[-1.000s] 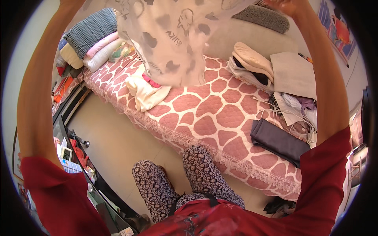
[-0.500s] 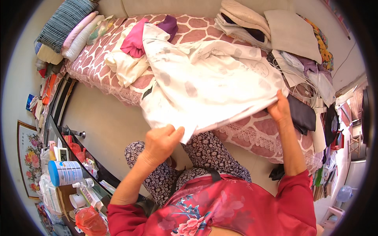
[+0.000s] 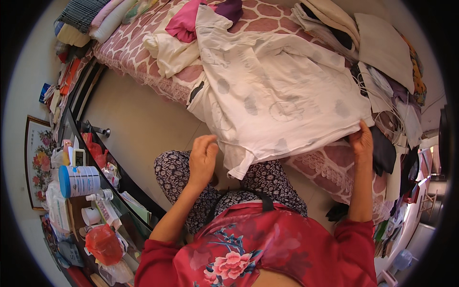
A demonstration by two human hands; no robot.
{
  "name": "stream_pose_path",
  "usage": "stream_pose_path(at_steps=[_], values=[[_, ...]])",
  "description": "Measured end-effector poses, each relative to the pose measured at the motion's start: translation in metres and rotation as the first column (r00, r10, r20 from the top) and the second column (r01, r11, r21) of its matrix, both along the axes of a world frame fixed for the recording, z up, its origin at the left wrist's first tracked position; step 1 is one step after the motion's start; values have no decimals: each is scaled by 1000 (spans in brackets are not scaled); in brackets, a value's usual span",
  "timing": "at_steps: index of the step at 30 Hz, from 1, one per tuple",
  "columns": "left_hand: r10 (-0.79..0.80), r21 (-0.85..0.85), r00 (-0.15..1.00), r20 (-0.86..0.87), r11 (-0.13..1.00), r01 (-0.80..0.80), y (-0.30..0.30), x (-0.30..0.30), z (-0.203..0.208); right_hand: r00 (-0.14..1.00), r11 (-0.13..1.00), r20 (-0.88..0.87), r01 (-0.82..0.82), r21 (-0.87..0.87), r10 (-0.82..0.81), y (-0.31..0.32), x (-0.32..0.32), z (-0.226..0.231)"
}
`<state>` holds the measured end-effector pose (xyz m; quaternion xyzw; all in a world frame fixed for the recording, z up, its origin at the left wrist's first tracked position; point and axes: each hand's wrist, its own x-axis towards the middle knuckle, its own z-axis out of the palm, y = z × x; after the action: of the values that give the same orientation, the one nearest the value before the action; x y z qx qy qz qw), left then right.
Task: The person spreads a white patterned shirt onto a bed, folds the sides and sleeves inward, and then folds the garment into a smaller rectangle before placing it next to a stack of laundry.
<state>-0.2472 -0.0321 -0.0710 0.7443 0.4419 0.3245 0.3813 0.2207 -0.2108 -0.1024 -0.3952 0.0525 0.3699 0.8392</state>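
Two bare hands are working at a white shirt (image 3: 282, 95), which is lying spread across the bed (image 3: 267, 19), its near left corner drooping above the patterned trousers (image 3: 275, 186). The right hand (image 3: 362, 140) is pinching the near right corner, thumb and fingers clamped on the cloth. The left hand (image 3: 203, 160) is hovering just beside the near left edge, its fingers loosely curled and apart from the shirt. Grey patches and faint drawings are showing on the white cloth.

Beyond the shirt's far left end, a pink cloth (image 3: 184, 21) and a purple cloth (image 3: 231, 10) are lying bunched, with a cream cloth (image 3: 174, 55) crumpling beside them. White cables (image 3: 389, 119) are tangling near the right hand, and a dark cloth (image 3: 384, 150) is resting just beside it. On the left, a blue-lidded tin (image 3: 79, 182) is standing near a red bag (image 3: 103, 245).
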Motion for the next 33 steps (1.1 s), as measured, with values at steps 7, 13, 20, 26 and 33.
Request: stream_pose_path(at_steps=[7,13,20,26,33], values=[[505,-942,814,288,305,144,9,14,-73,965,945,249,-8,326,-78,-65,29,101],[514,-831,677,527,480,281,10,20,-71,879,950,417,112,292,-231,-116,13,78],[395,-734,673,625,591,335,18,8,-38,983,907,158,-151,393,95,-106,-21,60],[713,-867,520,470,260,426,24,6,9,963,959,-19,267,-96,-270,-80,-21,44],[433,-722,590,681,533,442,91,4,74,958,960,144,262,-102,-247,-50,20,89]])
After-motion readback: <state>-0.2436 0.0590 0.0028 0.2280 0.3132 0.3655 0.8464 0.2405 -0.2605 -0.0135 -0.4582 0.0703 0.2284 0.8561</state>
